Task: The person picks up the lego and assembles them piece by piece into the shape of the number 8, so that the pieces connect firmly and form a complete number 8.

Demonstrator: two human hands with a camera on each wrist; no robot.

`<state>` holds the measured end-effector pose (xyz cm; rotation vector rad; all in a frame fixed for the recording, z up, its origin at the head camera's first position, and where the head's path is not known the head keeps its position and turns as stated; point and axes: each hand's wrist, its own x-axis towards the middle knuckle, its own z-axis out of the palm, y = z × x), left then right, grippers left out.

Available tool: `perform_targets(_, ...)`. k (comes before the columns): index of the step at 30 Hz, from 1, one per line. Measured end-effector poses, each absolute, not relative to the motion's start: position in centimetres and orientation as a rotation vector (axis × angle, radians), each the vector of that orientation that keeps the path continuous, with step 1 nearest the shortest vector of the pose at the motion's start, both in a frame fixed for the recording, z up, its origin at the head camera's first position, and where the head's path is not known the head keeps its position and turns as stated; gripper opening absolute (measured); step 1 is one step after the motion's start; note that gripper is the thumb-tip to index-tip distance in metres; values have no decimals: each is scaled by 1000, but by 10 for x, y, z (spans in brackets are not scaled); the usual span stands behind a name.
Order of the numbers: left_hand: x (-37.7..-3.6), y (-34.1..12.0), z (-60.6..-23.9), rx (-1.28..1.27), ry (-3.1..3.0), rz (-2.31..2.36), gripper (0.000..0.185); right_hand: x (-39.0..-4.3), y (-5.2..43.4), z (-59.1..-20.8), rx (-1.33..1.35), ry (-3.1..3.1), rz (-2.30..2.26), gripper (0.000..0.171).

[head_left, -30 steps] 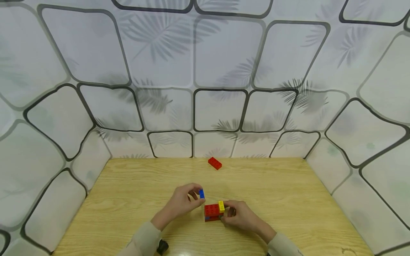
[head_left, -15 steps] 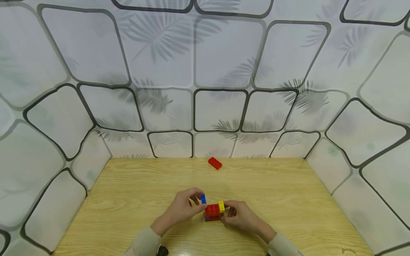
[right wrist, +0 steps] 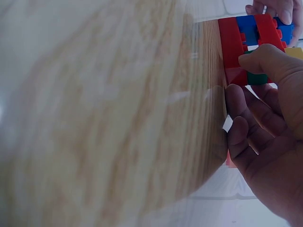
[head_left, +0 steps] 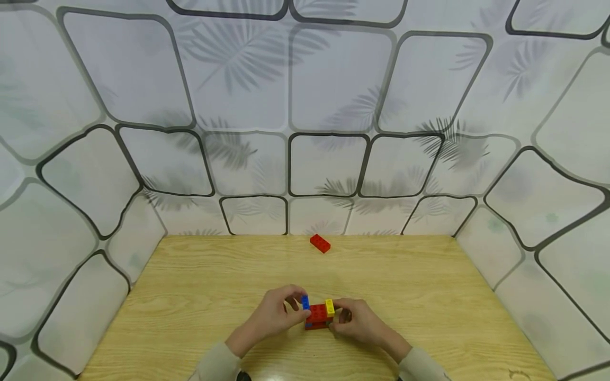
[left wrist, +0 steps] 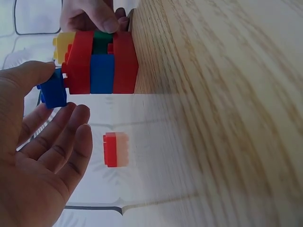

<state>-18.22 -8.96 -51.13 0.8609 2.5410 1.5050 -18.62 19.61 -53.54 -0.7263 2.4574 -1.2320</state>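
Observation:
A small brick stack (head_left: 317,313) stands on the table: a red brick at the bottom, a blue brick (left wrist: 102,73) and a green brick (right wrist: 256,78) in the middle layer, another red brick on top. A yellow brick (head_left: 330,308) sits upon its right end. My left hand (head_left: 275,312) pinches a second blue brick (left wrist: 53,90) between thumb and fingers, over the stack's top left end; whether it is seated on the studs I cannot tell. My right hand (head_left: 359,320) grips the stack's right end, its thumb by the green brick.
A loose red brick (head_left: 320,243) lies at the back of the wood-grain table (head_left: 214,264). Patterned panels (head_left: 324,164) rise behind the table and along both sides.
The left hand has brought its blue brick right and down, from beside the stack to over its left end. The right hand and the stack have stayed in place.

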Motion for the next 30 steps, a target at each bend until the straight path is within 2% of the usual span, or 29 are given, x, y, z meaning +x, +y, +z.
perform_targets(30, -179, -84, -509, 1012, 2558, 1466, 32, -185, 196, -533, -739, 2431, -1287, 38)
